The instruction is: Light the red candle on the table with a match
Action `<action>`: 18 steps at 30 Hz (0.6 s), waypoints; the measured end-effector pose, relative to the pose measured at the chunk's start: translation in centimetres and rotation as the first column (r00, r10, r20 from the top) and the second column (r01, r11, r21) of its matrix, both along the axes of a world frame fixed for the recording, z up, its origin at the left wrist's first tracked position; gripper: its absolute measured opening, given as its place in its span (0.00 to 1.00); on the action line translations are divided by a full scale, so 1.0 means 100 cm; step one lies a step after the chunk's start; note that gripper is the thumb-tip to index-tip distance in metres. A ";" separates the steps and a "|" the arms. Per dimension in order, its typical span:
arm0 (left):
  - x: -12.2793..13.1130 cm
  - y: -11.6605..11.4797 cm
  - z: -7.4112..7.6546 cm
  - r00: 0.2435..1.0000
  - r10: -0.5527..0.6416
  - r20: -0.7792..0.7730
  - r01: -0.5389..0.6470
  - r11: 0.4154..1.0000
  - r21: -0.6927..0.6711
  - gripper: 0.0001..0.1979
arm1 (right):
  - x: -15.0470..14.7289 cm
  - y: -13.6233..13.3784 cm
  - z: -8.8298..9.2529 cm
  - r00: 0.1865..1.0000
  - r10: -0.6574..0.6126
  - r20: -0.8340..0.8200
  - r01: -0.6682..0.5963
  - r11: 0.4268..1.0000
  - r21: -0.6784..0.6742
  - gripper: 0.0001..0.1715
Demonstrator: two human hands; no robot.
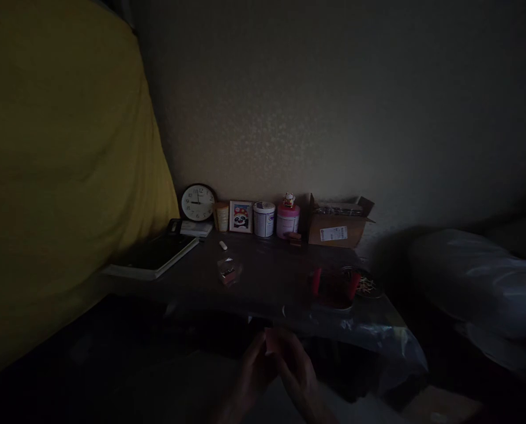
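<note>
Pink piece (272, 341), small, dim, blurred, held between hands (292, 370)

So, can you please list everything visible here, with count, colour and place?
clock: one, white face, against wall, table's left
jar: one, orange, right of clock
frame: one, panda picture, right of jar
white tin: one, right of frame
pink tin: one, figurine on top, right of white tin
box: one, brown, open, right of pink tin
tablet: one, dark, table's left front
table: one, dark, centre
cloth: one, yellow, far left
bag: one, pale plastic, far right
left hand, right hand: bottom centre, at a small pink thing; grip too dark to tell
</note>
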State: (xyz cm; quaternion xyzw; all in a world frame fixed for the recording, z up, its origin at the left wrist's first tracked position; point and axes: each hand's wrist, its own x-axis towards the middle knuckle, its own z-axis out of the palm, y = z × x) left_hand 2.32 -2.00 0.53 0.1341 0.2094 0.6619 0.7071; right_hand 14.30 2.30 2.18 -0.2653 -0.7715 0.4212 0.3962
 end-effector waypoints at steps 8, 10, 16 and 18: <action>0.000 0.008 -0.015 1.000 -0.001 0.017 0.001 1.000 0.011 0.19 | 0.000 0.001 0.000 1.000 -0.017 -0.013 0.017 1.000 0.001 0.16; 0.001 0.007 -0.012 1.000 0.005 0.004 -0.005 1.000 0.022 0.20 | 0.000 0.001 -0.002 0.999 -0.034 -0.009 0.034 0.999 0.013 0.16; 0.002 0.002 0.001 0.999 -0.013 -0.033 0.013 1.000 0.016 0.19 | -0.001 0.003 -0.005 0.997 -0.074 0.007 0.074 0.995 0.067 0.19; 0.002 0.002 0.001 0.999 -0.009 -0.037 0.010 1.000 0.016 0.19 | -0.001 0.003 -0.006 0.996 -0.090 0.005 0.089 0.993 0.075 0.20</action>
